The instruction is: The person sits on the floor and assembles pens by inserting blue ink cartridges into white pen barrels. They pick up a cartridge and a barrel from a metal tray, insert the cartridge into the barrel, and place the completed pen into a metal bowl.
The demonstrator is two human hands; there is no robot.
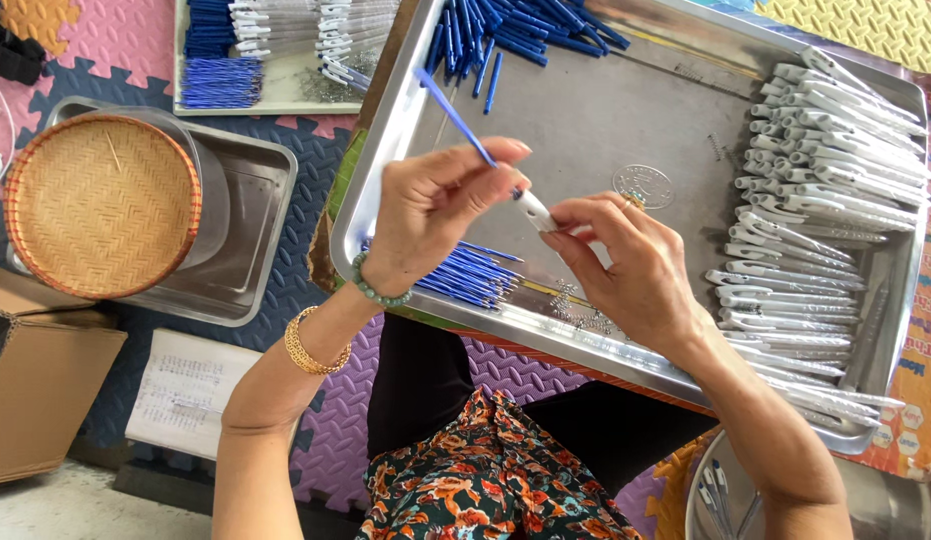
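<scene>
- left hand pinches blue refill, angled so its tip meets the barrel mouth
- right hand grips white pen barrel, steadying it above steel tray
- white barrels stacked right, blue refills beside left wrist: both within reach

Both forearms are bare, with no sleeves reaching into view. The left hand has at its wrist a bracelet of round pale green beads, and farther up the forearm sits a gold bangle of fine, closely set strands. The right hand wears a thin gold ring on one finger; below the arms show plain black trousers and a dark garment printed with orange, red and cream flowers among green leaves.
</scene>
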